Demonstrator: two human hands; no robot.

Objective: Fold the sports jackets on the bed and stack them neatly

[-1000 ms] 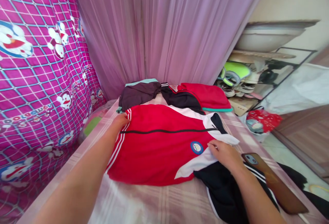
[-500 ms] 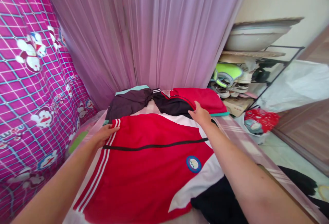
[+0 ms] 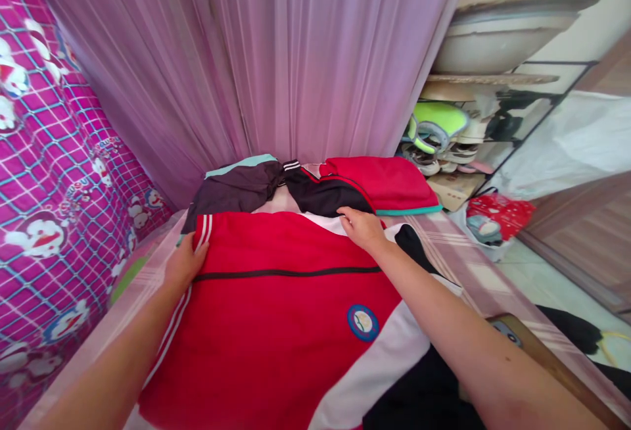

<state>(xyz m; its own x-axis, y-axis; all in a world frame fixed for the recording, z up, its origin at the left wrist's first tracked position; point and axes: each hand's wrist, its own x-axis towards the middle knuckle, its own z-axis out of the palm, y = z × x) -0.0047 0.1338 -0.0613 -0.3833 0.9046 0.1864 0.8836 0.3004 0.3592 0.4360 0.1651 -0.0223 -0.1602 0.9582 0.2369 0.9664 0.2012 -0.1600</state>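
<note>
A red jacket (image 3: 276, 325) with white and black panels, a black zipper line and a round blue badge lies spread out on the bed. My left hand (image 3: 186, 260) is closed on its striped edge at the far left corner, thumb on top of the fabric. At the far side, my right hand (image 3: 362, 229) pinches the white part near the shoulder; the exact hold of its fingertips is partly hidden. Just beyond lie a dark grey garment (image 3: 236, 187) with a mint edge, a black garment (image 3: 323, 194) with white stripes, and a folded red garment (image 3: 384, 183).
A purple curtain (image 3: 305, 55) hangs behind the bed, and a pink patterned cloth (image 3: 73, 173) on the left. On the right stands a rack (image 3: 537, 131) with shoes and basins. A phone (image 3: 505, 330) lies beside my right forearm.
My right hand has moved left along the jacket's far edge, its fingers drawing together. A black and white sleeve now shows beside it. The view has shifted slightly.
</note>
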